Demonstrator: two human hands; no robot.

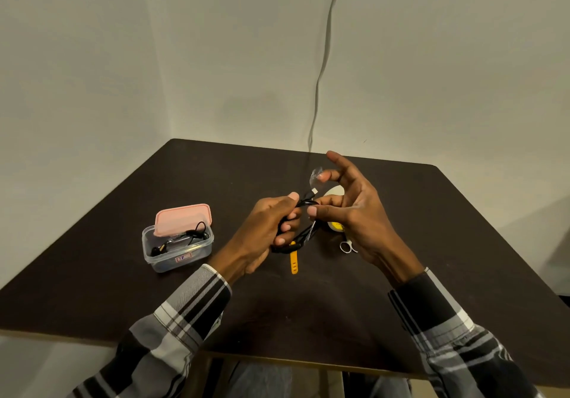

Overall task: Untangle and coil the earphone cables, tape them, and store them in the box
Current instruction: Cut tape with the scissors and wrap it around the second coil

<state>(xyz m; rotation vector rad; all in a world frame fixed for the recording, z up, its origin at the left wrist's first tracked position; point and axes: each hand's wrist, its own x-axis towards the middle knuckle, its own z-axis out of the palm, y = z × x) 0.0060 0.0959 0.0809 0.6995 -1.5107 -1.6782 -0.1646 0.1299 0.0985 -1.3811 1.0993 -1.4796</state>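
Above the dark tabletop (216,305), the left hand (265,228) is curled tight around a coiled black earphone cable (303,234). The right hand (351,209) pinches the coil's top with thumb and finger, its other fingers spread and a scrap of clear tape (315,175) stuck to one fingertip. The clear box (177,248), left of the hands, holds another black earphone under a tilted pink lid (182,218); its small red label is too blurred to read.

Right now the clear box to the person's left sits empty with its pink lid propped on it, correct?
Not empty: the head view shows a black earphone cable already inside the clear box. The pink lid is propped on it, as you say.
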